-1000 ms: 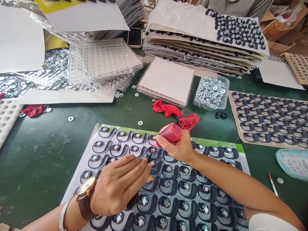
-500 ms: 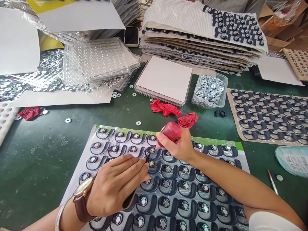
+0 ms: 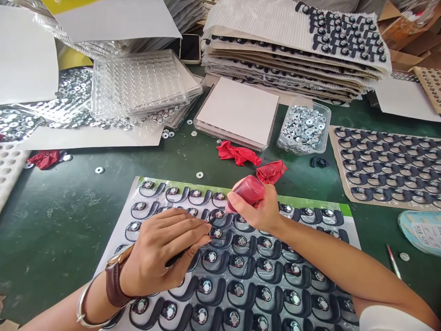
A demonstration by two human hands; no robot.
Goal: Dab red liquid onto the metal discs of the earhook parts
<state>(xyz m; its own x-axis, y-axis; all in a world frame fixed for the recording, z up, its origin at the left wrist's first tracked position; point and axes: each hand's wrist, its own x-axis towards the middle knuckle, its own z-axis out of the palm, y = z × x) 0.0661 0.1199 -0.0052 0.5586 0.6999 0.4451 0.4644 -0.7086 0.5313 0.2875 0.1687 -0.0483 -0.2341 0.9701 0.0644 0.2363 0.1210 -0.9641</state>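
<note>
My left hand (image 3: 168, 250) is closed around slim black tweezers (image 3: 174, 260), their tip reaching a black curved part with a round metal centre (image 3: 218, 214). In my right hand (image 3: 265, 214) is a red translucent squeeze bottle (image 3: 251, 188), tilted with its lower end toward that same part; the bottle's outlet is mostly hidden. Both hands hover over a white sheet with a green edge (image 3: 296, 201), which carries rows of these black curved parts (image 3: 237, 289) under or in clear plastic. My left hand and forearm cover some of the left rows.
Behind the sheet lie crumpled red cloths (image 3: 239, 154) and a clear tub of metal washers (image 3: 305, 128). A panel of black parts (image 3: 389, 168), a blue lid (image 3: 422, 232) and a thin brush-like stick (image 3: 393, 262) are at right. Stacked trays (image 3: 141, 82) and layered sheets (image 3: 255, 37) stand behind.
My left hand has rolled and shifted slightly left, showing more of the tweezers' shaft. The right hand keeps the bottle almost in place. The whole view has shifted a little.
</note>
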